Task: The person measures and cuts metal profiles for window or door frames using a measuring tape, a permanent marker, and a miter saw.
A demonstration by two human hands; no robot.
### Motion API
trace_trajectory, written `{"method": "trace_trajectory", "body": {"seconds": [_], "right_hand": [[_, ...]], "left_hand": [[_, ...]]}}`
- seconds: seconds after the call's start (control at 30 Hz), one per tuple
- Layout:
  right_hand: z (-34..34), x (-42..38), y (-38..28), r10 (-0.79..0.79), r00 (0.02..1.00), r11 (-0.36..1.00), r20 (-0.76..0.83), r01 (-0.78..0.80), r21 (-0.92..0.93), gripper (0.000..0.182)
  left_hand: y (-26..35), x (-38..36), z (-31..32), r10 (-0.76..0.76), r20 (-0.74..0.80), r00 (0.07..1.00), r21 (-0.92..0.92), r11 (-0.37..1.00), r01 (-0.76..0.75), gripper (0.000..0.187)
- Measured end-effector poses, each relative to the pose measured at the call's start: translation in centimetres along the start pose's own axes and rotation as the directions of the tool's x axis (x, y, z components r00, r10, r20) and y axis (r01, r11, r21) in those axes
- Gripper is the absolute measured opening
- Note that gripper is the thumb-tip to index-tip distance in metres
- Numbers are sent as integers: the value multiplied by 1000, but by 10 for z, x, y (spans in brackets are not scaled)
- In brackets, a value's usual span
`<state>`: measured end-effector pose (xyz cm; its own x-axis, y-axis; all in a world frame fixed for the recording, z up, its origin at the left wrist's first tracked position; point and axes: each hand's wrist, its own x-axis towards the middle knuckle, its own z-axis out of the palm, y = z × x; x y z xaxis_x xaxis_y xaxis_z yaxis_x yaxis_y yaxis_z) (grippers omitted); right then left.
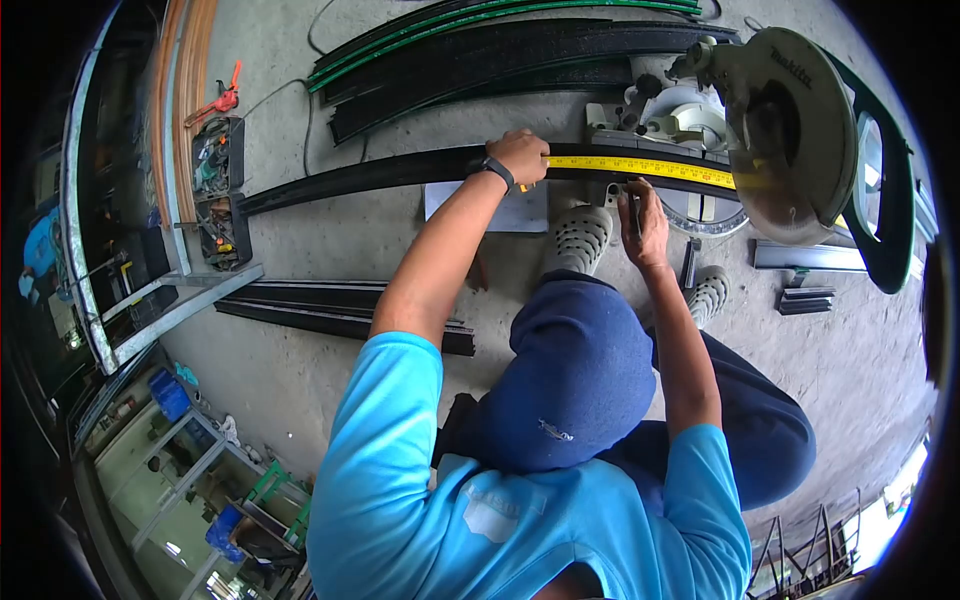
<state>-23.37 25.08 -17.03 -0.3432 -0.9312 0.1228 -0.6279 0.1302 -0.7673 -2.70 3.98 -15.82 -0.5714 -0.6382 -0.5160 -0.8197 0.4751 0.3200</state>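
Observation:
A long black profile [350, 177] runs across the floor to the miter saw [790, 130]. Along its right part lies an extended yellow tape measure blade [640, 167], which reaches under the saw guard. My left hand [520, 158] is closed at the left end of the visible blade, over the profile; a bit of yellow shows below its fingers. Just below the blade my right hand [645, 225] is closed around a slim dark object [634, 215], possibly a marker, with its fingertips by the profile's near edge.
Black and green profiles [480, 60] lie beyond. A white sheet [515, 210] is under the profile. More profiles [340, 312] lie at the left, near a toolbox [222, 225] and a metal frame [185, 312]. Short offcuts [806, 299] are at the right.

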Motion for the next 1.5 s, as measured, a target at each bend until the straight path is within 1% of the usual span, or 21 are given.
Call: {"method": "trace_trajectory", "body": {"seconds": [0.1,0.2,0.37,0.57,0.67,0.77,0.8,0.83,0.97,1.03,1.1,1.13,1.17,1.23,1.27,1.3,1.37,1.4,1.43,1.47,1.5], "right_hand": [[0,1,-2,-29,1000,999,3,29,-35,28],[1,1,-2,-66,998,997,-5,66,-34,27],[-4,3,1,-87,996,996,22,87,-13,23],[-8,9,6,-160,986,984,54,164,-74,20],[-14,9,9,-147,988,981,54,152,-121,22],[-22,11,17,-69,998,997,-13,69,-41,26],[-27,12,22,-106,994,994,17,106,7,26],[-28,11,25,-115,993,993,24,115,1,25],[-35,11,28,-112,993,990,38,108,87,23],[-39,11,19,-51,998,995,44,46,91,24],[-36,11,19,-92,996,994,-17,93,54,25],[-34,10,19,-68,998,996,-13,69,50,28],[-32,8,21,-13,1000,999,17,13,37,33],[-24,8,18,19,998,996,-60,-13,90,38],[-23,6,18,43,998,996,-48,-39,77,39],[-22,6,20,37,998,997,-49,-34,64,39],[-19,5,28,30,999,998,-38,-28,59,37],[-22,5,26,-41,998,999,-47,42,14,34],[-25,5,22,-72,997,997,-22,72,17,34],[-29,8,17,-104,994,994,20,105,-42,34],[-28,10,24,-122,991,990,56,126,-64,33]], "left_hand": [[8,0,-7,-74,92,993,-1,997,75,31],[5,2,-9,-67,114,991,6,998,67,31],[9,-3,-16,-55,107,993,32,998,51,30],[9,-5,-13,-59,71,996,22,998,58,30],[8,-8,-14,-49,61,997,27,998,48,30],[11,-12,-13,-66,46,997,29,998,64,30],[13,-12,-14,-69,36,997,25,997,68,29],[13,-12,-12,-65,37,997,29,997,64,29],[9,-8,-10,-31,27,999,33,999,31,28],[8,-6,-9,-27,31,999,27,999,26,28],[10,-5,-12,-41,53,998,28,999,39,27],[12,-6,-12,-38,47,998,30,999,36,27],[12,-7,-12,-38,42,998,35,999,37,27],[12,-4,-12,-32,18,999,44,999,31,26],[11,-4,-10,-27,3,1000,47,999,27,26],[11,-6,-8,-25,-9,1000,50,998,25,26],[17,-5,-13,-23,16,1000,44,999,22,27],[14,-7,-12,-38,40,998,50,998,36,28],[8,-4,-6,-12,38,999,88,996,8,29],[4,-4,-2,-12,18,1000,57,998,11,30],[7,-7,-8,-16,30,999,64,998,14,31]]}}
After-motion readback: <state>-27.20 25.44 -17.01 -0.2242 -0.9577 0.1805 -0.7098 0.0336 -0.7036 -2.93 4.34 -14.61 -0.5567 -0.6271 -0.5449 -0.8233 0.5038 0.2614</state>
